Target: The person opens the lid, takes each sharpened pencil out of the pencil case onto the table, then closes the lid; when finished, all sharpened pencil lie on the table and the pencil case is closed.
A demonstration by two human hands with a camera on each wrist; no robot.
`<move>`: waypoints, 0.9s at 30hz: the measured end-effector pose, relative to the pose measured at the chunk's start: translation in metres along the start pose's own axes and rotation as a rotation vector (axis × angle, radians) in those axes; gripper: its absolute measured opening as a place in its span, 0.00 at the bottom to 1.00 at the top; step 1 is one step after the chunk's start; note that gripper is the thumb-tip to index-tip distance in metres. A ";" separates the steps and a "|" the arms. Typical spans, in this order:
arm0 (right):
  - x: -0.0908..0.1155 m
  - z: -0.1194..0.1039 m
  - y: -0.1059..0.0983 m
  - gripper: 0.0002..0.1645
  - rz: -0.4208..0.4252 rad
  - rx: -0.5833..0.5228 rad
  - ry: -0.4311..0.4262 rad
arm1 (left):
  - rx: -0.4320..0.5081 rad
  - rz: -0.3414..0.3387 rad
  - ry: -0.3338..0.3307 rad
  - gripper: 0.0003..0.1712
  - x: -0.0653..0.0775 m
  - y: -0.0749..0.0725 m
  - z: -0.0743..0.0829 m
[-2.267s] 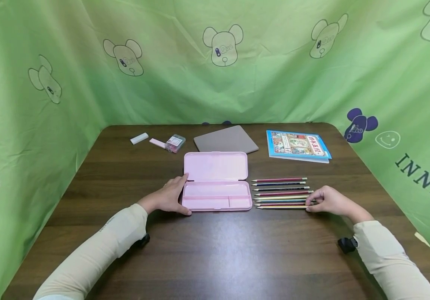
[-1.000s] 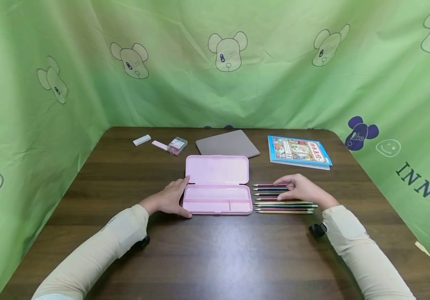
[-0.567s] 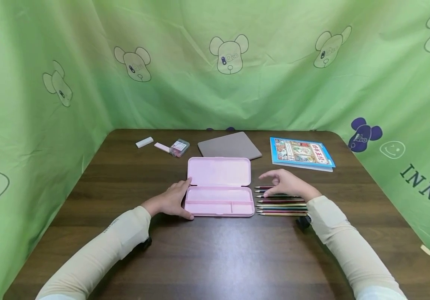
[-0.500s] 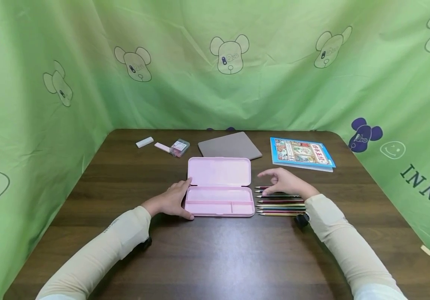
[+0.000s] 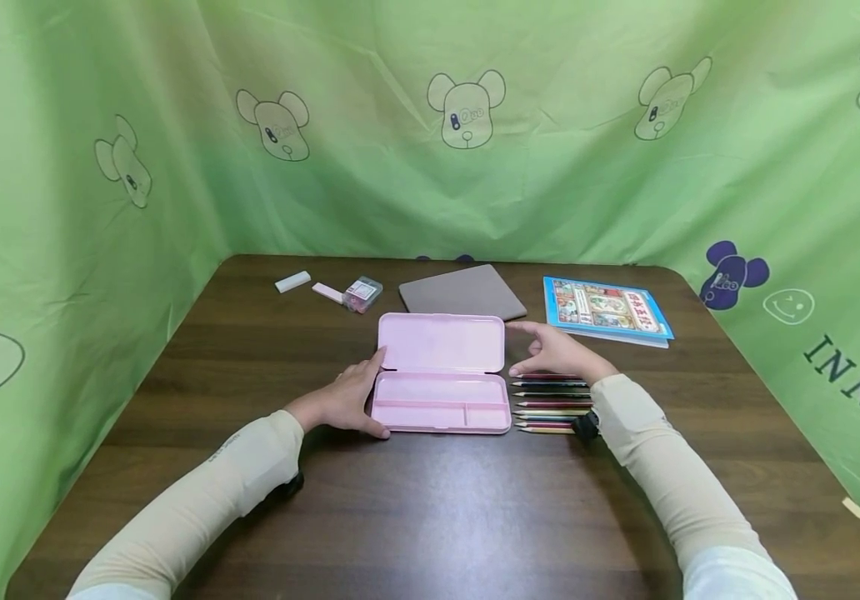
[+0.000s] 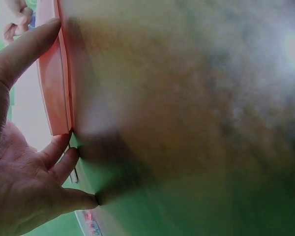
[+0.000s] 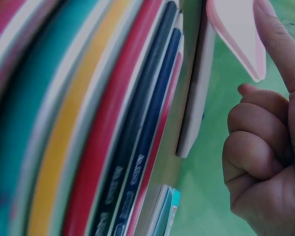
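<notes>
A pink pencil case [image 5: 442,415] lies on the table, its lid [image 5: 441,342] swung back and its compartments bare. My left hand [image 5: 342,402] rests against the case's left end, thumb at the front corner and fingers near the hinge; the left wrist view shows this thumb [image 6: 32,46] along the pink edge. Several pencils [image 5: 550,405] lie in a row right of the case, tips toward it. Above their far end, my right hand [image 5: 559,351] points its index finger at the lid's right edge, other fingers curled and holding nothing. Whether that fingertip touches the lid, I cannot tell.
Behind the case lies a flat grey laptop-like slab [image 5: 467,290], with a blue picture book [image 5: 606,307] to its right. A small clear box [image 5: 362,294], a pink strip [image 5: 327,292] and a white block [image 5: 292,282] sit back left. Green cloth [image 5: 370,192] hangs around the table.
My right hand has left the pencils' right ends, moving left and back over them to the lid's right edge. My left hand keeps its place on the case.
</notes>
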State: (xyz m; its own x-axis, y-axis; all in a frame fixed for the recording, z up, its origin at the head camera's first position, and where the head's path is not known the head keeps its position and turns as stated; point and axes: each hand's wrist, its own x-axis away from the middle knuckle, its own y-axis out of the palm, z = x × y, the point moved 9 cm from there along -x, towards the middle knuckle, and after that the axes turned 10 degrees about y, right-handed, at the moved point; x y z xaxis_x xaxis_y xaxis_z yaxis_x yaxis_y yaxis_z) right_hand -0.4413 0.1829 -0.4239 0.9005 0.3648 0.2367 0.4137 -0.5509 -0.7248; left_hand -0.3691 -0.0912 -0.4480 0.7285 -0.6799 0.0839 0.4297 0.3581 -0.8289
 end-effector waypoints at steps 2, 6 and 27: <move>-0.001 0.000 0.000 0.52 -0.009 -0.042 0.012 | 0.018 0.026 0.009 0.76 0.000 -0.001 0.001; 0.000 -0.004 0.000 0.52 -0.017 -0.104 0.009 | 0.043 0.075 0.004 0.80 0.001 -0.003 0.001; 0.059 -0.043 0.020 0.14 0.150 -0.013 -0.299 | 0.149 0.049 0.042 0.67 0.014 -0.008 0.003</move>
State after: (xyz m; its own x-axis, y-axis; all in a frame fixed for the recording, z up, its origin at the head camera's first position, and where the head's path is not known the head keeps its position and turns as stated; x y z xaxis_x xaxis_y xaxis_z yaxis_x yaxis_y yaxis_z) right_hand -0.3741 0.1610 -0.3970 0.8729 0.4823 -0.0736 0.2832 -0.6237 -0.7285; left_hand -0.3606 -0.1018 -0.4387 0.7292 -0.6840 0.0196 0.4704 0.4803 -0.7403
